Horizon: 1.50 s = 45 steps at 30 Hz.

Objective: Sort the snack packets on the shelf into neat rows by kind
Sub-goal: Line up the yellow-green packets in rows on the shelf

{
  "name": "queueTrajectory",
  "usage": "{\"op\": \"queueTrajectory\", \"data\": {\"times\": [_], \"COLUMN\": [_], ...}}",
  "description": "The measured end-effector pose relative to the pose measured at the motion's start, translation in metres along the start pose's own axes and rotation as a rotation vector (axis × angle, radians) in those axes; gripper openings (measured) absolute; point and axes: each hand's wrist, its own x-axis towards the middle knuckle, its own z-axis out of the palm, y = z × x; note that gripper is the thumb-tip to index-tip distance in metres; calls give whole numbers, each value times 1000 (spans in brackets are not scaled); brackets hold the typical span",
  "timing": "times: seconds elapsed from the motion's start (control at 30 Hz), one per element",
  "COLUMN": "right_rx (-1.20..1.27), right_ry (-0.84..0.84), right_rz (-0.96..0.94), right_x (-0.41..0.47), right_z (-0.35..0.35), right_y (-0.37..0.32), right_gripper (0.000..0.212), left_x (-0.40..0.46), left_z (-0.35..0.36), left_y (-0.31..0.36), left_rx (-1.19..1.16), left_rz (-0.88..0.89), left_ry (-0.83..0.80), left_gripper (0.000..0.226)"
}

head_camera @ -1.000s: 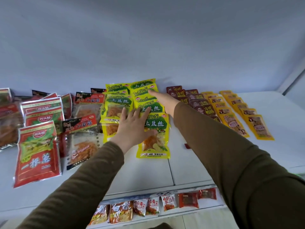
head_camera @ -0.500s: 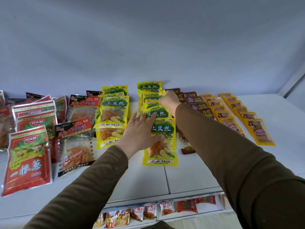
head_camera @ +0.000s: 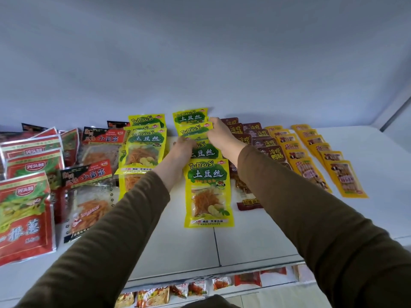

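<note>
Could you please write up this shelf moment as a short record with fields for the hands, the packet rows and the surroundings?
left hand: left hand rests on the left edge of the right yellow row
right hand: right hand grips the right edge of a packet near the back of that row
other yellow row: left yellow row, apart, packets overlapping
to the right: brown packets, then two orange rows
to the left: black-and-red packets, red packets
surface: white shelf
below: lower shelf packets

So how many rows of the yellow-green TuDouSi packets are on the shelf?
2. The left row lies beside the black-and-red packets; the right row runs between the left hand and right hand. Packets overlap, so some may be hidden.
</note>
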Motion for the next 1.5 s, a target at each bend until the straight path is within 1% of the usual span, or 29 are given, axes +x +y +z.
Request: {"op": "queueTrajectory", "data": {"times": [0.1, 0.13, 0.2, 0.27, 0.3, 0.37, 0.47, 0.6, 0.77, 0.93, 1.03, 1.1, 1.27, 1.37, 1.5], "right_rx": [-4, -5, -1, 7, 7, -9, -24, -2, -8, -148, -265, -290, -239, -193, -31], "right_ry": [-30, -37, -43, -35, -34, -60, -107, -114, -97, -120, -144, -150, -118, -97, -103], "right_rz": [9, 8, -1, 3, 9, 27, 51, 49, 14, -23, -43, -49, -61, -56, -14], "right_x": [-1, -1, 0, 0, 0, -1, -2, -5, -12, -18, -21, -22, -25, -25, -29], "right_z": [0, 0, -1, -2, -2, -2, -3, -7, -13, -17, -19, -18, -15, -14, -14], "right_y": [4, 6, 8, 7, 6, 4, 3, 2, -3, -4, -5, -4, -2, 1, 8], "right_gripper": [57, 55, 55, 56, 56, 54, 52, 52, 52, 52, 50, 49, 48, 49, 48], "left_x": [2, 4, 5, 7, 6, 10, 12, 13, 11, 9, 7, 5, 0, -2, -2], "left_z": [-1, -1, -4, -6, -7, -7, -7, -8, -8, -13, -17, -18, -17, -17, -15], "left_y": [-9, -11, -8, 0, 4, 7, 13, 13, 11, 9, 7, 6, 6, 7, 5], "left_rx": [-171, -213, -236, -279, -310, -349, -316, -304, -297, -267, -195, -159, -102, -111, -174], "left_rz": [-16, -5, -7, -49, -69, -122, -133, -133, -67, -16, -39, -57, -57, -57, -46], "left_ry": [-34, -30, 26, 66, 48, 30, 36, 40, 68, 36, -7, -23, -27, -17, -11], "left_gripper": [42, 36, 25, 18, 17, 27, 20, 14, 13, 17, 17, 19, 22, 23, 23]}}
